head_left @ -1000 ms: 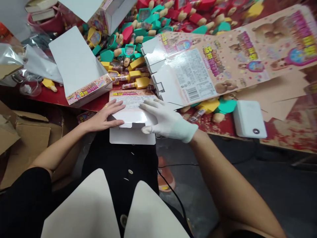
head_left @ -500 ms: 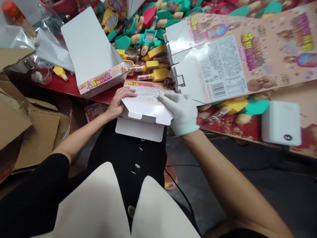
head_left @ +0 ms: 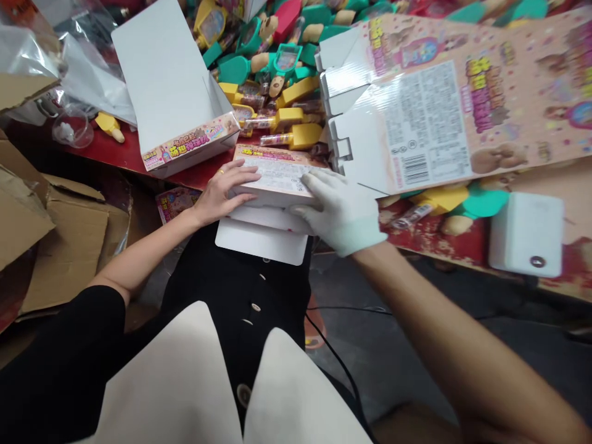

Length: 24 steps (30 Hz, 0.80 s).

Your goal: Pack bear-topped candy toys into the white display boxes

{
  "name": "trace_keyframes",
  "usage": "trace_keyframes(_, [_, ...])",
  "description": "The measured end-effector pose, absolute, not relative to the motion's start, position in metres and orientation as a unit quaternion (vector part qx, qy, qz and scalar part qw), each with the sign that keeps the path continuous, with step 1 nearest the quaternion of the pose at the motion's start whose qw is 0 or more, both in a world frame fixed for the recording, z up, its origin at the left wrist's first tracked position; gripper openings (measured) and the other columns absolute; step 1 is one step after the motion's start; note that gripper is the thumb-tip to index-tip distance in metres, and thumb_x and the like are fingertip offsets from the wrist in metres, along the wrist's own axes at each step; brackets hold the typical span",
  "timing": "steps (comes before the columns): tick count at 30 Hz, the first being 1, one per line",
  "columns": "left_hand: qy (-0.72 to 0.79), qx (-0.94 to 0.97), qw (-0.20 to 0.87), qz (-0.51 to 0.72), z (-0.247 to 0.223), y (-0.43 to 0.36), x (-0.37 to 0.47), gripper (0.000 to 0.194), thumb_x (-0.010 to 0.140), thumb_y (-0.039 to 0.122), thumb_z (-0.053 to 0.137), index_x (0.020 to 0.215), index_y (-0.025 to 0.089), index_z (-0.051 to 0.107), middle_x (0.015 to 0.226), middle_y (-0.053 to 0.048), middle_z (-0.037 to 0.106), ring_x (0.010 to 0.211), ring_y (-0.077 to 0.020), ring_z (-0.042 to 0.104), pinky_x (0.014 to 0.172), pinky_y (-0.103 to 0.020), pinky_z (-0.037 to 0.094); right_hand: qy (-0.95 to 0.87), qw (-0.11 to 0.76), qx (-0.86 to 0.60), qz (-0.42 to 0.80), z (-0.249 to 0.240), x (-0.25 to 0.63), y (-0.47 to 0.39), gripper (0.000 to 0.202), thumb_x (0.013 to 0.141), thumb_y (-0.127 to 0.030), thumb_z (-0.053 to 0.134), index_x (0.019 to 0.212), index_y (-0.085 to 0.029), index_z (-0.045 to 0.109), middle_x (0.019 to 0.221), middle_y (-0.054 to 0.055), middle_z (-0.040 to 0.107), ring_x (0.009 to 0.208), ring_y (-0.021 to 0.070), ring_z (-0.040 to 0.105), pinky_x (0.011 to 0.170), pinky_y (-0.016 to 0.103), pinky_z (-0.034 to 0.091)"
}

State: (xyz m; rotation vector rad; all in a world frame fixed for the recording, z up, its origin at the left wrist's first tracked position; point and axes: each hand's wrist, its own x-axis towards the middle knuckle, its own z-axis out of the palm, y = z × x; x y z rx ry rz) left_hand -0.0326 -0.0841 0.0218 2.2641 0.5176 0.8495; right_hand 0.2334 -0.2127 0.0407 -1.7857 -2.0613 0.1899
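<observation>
Hands, bare left point(head_left: 227, 190) and gloved right point(head_left: 342, 206), are gripping the carton point(head_left: 277, 179) with partly open fingers at the tabletop point(head_left: 185, 176) edge.

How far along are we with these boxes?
Looks done: the lidded box, folded into shape, lid up. In hand: the second box, between left hand and gloved right hand. Apparently remaining: its white flap, sticking out, and the printed cardboard, lying flat.

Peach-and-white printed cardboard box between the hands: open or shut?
Not fully shut. On the lap side of the box, a plain white cardboard flap sticks out, untucked.
</observation>
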Motion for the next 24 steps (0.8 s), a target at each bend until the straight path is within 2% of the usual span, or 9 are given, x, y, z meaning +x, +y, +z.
trace_keyframes(4, [0.204,0.856,0.295,0.372,0.007,-0.083,-0.027,0.035,0.095,0.047,0.066,0.122,0.025,0.071,0.129,-0.009,0.071,0.138,-0.0295,0.057,0.119,-0.054,0.041,-0.689,0.206,-0.695,-0.003,0.028,0.209,-0.218,0.050,0.093,-0.028,0.056,0.141,-0.013,0.058,0.147,0.017,0.057,0.138,0.0355,0.052,0.114,0.050,0.043])
trace_keyframes(7, [0.220,0.841,0.312,0.382,0.002,-0.088,-0.026,0.038,0.095,0.050,0.066,0.122,0.024,0.070,0.129,-0.010,0.069,0.139,-0.0294,0.055,0.121,-0.051,0.038,-0.692,0.191,-0.696,0.007,0.032,0.208,-0.220,0.052,0.092,-0.029,0.059,0.142,-0.015,0.059,0.148,0.017,0.056,0.138,0.0376,0.052,0.111,0.052,0.045])
trace_keyframes(12, [0.399,0.682,0.399,0.465,0.006,-0.139,-0.036,0.097,0.070,0.065,0.085,0.148,0.026,0.043,0.160,-0.015,0.038,0.154,-0.0351,0.033,0.127,-0.052,0.029,-0.673,0.259,-0.688,0.084,0.050,0.231,-0.219,0.046,0.087,-0.039,0.068,0.130,-0.020,0.068,0.135,0.013,0.065,0.125,0.0344,0.060,0.104,0.050,0.051])
trace_keyframes(13, [0.444,0.620,0.442,0.472,0.007,-0.153,-0.037,0.101,0.069,0.067,0.086,0.149,0.025,0.040,0.159,-0.017,0.038,0.152,-0.0356,0.035,0.125,-0.052,0.030,-0.662,0.279,-0.689,0.096,0.053,0.235,-0.219,0.043,0.088,-0.040,0.067,0.126,-0.021,0.070,0.129,0.012,0.068,0.120,0.0328,0.063,0.102,0.049,0.052])
trace_keyframes(15, [0.488,0.495,0.550,0.462,0.009,-0.176,-0.035,0.093,0.071,0.065,0.085,0.141,0.020,0.045,0.149,-0.019,0.049,0.142,-0.0340,0.048,0.121,-0.052,0.038,-0.652,0.295,-0.691,0.103,0.057,0.239,-0.221,0.036,0.088,-0.043,0.066,0.116,-0.022,0.073,0.115,0.011,0.073,0.111,0.0312,0.067,0.100,0.048,0.052])
trace_keyframes(17, [0.482,0.401,0.628,0.461,0.016,-0.190,-0.027,0.082,0.071,0.057,0.088,0.132,0.017,0.049,0.135,-0.017,0.061,0.130,-0.0303,0.059,0.116,-0.049,0.044,-0.661,0.286,-0.688,0.090,0.062,0.238,-0.226,0.032,0.087,-0.045,0.067,0.107,-0.021,0.075,0.107,0.011,0.074,0.105,0.0311,0.068,0.100,0.050,0.051])
trace_keyframes(19, [0.464,0.348,0.649,0.492,0.031,-0.196,-0.016,0.080,0.067,0.046,0.092,0.129,0.018,0.050,0.125,-0.012,0.067,0.123,-0.0272,0.064,0.114,-0.047,0.047,-0.668,0.293,-0.680,0.075,0.072,0.232,-0.239,0.031,0.086,-0.046,0.068,0.102,-0.021,0.075,0.105,0.011,0.074,0.101,0.0307,0.069,0.097,0.051,0.053])
trace_keyframes(22, [0.413,0.325,0.678,0.515,0.074,-0.204,-0.004,0.084,0.060,0.037,0.097,0.129,0.020,0.053,0.124,-0.008,0.069,0.123,-0.0273,0.065,0.113,-0.045,0.050,-0.631,0.381,-0.672,0.068,0.095,0.222,-0.276,0.031,0.089,-0.045,0.067,0.108,-0.022,0.075,0.106,0.009,0.075,0.100,0.0294,0.071,0.095,0.049,0.056])
trace_keyframes(24, [0.338,0.355,0.722,0.489,0.116,-0.213,-0.003,0.081,0.061,0.036,0.097,0.129,0.019,0.057,0.128,-0.009,0.069,0.125,-0.0294,0.065,0.111,-0.044,0.053,-0.571,0.460,-0.679,0.046,0.110,0.220,-0.304,0.035,0.093,-0.046,0.064,0.119,-0.024,0.074,0.114,0.009,0.073,0.107,0.0298,0.070,0.098,0.049,0.056])
